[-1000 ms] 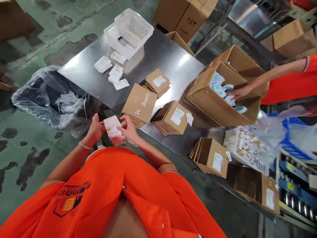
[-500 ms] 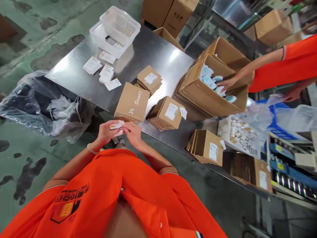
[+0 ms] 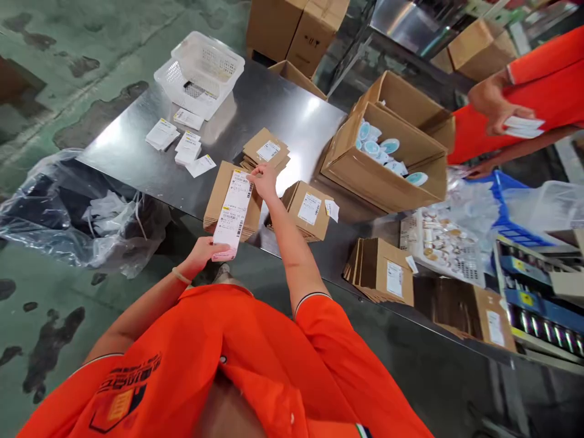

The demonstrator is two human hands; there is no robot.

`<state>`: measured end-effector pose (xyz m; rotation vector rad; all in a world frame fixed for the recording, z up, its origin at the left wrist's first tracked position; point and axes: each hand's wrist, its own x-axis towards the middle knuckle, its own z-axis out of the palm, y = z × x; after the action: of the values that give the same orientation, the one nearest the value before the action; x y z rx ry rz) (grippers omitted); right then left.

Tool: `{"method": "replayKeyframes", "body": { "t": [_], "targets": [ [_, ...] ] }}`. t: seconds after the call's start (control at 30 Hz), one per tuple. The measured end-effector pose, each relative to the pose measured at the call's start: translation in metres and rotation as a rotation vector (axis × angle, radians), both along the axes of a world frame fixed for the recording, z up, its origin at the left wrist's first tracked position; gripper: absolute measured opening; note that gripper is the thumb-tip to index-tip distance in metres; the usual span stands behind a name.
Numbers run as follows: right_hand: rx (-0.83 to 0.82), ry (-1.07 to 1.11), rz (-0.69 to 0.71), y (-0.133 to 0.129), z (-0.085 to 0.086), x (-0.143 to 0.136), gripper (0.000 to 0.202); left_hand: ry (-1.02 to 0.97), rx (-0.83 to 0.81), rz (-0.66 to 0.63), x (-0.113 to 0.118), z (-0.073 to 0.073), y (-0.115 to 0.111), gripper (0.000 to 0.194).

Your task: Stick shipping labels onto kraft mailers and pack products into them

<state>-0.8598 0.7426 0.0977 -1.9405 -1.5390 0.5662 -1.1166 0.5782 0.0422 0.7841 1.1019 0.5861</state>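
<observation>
A long strip of white shipping labels (image 3: 235, 210) with yellow marks and black print stretches between my hands. Its lower end is pinched in my left hand (image 3: 204, 252), just off the table's front edge. My right hand (image 3: 264, 180) pinches the upper end. Beneath the strip lies a stack of flat brown cardboard boxes (image 3: 219, 191), partly covered by it. Right of my right wrist stands another stack of folded cardboard (image 3: 317, 222) with a white label on top. Behind my right hand is a smaller labelled cardboard stack (image 3: 269, 143).
White label piles (image 3: 162, 134) lie near a white plastic basket (image 3: 219, 61) on the metal table (image 3: 132, 146). An open carton (image 3: 383, 182) holds round blue-and-white items. A co-worker's hand (image 3: 506, 112) holds white items at right. A plastic-lined bin (image 3: 114, 225) stands at left.
The folded labels in my hands have been drawn out into a long strip. My right hand has moved up and forward over the boxes. The co-worker's hand has left the carton, now holding white items.
</observation>
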Motion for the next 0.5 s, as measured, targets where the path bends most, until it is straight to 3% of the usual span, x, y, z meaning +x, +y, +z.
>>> {"method": "replayKeyframes", "body": {
  "t": [0.13, 0.23, 0.37, 0.43, 0.5],
  "targets": [
    [-0.025, -0.195, -0.047, -0.011, -0.001, -0.01, 0.058, 0.154, 0.075, -0.094, -0.017, -0.016, -0.01, 0.049],
    [0.045, -0.338, -0.003, -0.031, 0.001, -0.037, 0.085, 0.279, 0.289, -0.117, -0.035, -0.017, -0.013, 0.043],
    [-0.066, -0.355, 0.297, -0.039, -0.006, -0.067, 0.085, 0.398, 0.576, -0.018, -0.038, 0.001, 0.011, 0.039],
    [-0.15, -0.333, 0.252, -0.04, -0.01, -0.06, 0.079, 0.498, 0.639, 0.019, -0.033, 0.009, 0.029, 0.048],
    [-0.171, -0.305, 0.048, -0.051, -0.011, -0.038, 0.072, 0.579, 0.648, -0.005, -0.025, 0.013, 0.043, 0.058]
  ]
}}
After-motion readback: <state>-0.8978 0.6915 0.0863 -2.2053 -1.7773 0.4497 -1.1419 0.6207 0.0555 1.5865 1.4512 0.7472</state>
